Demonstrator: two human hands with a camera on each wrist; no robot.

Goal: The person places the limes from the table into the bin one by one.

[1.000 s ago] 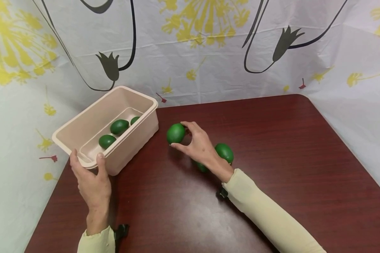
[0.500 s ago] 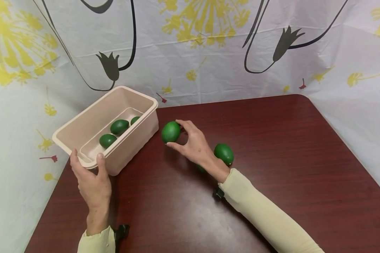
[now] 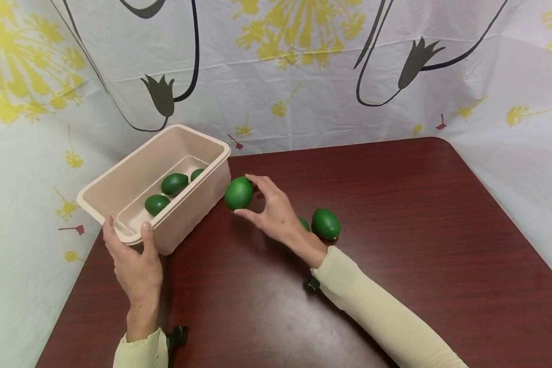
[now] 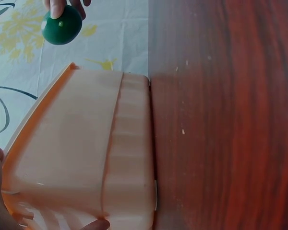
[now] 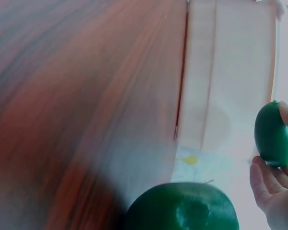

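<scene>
My right hand (image 3: 280, 214) pinches a green lime (image 3: 238, 194) between thumb and fingertips, above the table just right of the beige plastic bin (image 3: 190, 207). The left wrist view shows this held lime (image 4: 63, 28) beyond the bin's far end. With my left hand (image 3: 138, 273) I grip the bin's near end, thumb and a finger at the rim. Inside lie a near lime (image 3: 156, 205), a middle one (image 3: 174, 183) and a far one partly hidden by the wall. On the table, one lime (image 3: 325, 224) lies right of my right wrist; another (image 3: 304, 223) is mostly hidden behind it.
The dark red wooden table (image 3: 395, 204) carries everything. A white cloth (image 3: 303, 117) with yellow and grey plant prints hangs behind it and at both sides. The bin stands by the table's left back edge.
My right hand has carried the held lime left toward the bin. More of the table lime beside my right wrist now shows. My left hand and the bin have stayed in place.
</scene>
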